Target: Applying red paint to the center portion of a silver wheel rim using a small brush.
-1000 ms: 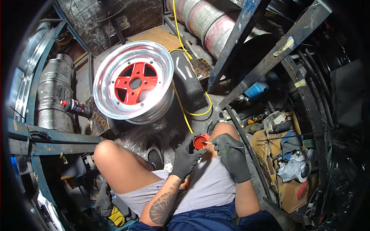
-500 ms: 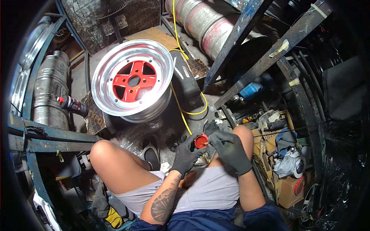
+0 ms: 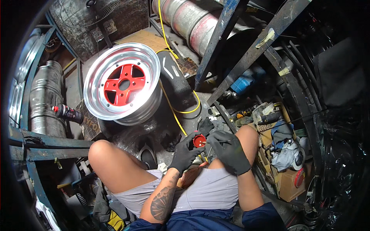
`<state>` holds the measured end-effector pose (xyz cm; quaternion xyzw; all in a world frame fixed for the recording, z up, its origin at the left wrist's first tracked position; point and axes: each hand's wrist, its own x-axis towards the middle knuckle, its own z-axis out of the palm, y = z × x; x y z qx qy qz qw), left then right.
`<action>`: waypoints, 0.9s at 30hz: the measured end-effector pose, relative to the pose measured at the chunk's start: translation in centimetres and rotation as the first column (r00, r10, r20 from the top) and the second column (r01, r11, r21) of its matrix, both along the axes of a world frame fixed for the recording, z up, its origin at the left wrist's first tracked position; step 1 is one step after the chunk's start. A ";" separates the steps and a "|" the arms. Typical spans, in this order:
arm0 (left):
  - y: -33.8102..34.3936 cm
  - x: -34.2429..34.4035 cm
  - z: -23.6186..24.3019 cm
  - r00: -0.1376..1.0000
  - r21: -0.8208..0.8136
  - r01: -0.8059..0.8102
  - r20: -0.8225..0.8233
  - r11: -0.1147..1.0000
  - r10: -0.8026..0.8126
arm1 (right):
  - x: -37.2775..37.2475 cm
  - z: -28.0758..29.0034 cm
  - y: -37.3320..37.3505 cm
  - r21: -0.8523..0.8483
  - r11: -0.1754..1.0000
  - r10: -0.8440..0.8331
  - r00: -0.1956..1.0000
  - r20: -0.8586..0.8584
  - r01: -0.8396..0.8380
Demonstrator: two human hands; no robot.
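My left hand (image 3: 184,152), in a dark glove, grips a small round red cup (image 3: 199,140) with red inside, held over my lap. My right hand (image 3: 229,152), also gloved, is closed on a thin brush (image 3: 204,143), its tip inside the cup; much of the brush is hidden by my fingers. Beyond my knees, a wheel rim (image 3: 143,73) with a polished silver lip and red spoked center rests face up, tilted slightly. A yellow hose (image 3: 181,111) runs beside it, behind my hands.
Metal frames (image 3: 223,88) stand on both sides, with silver barrels (image 3: 45,100) behind them. A spray can (image 3: 70,114) is at left, a fan (image 3: 90,15) at the back, a cardboard box of clutter (image 3: 291,183) and a blue container (image 3: 243,82) at right.
The view has shifted, so the rim appears farther left. My right knee has moved outward to the right. Both hands still hold the cup and brush, the brush tip staying in the cup.
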<state>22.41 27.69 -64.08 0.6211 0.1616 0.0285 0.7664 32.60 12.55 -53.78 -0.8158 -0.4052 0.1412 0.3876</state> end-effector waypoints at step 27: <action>2.5 -3.2 3.9 1.000 0.054 0.005 -0.023 0.999 -0.004 | -0.4 2.1 0.8 0.114 0.965 0.221 0.965 0.143 -0.238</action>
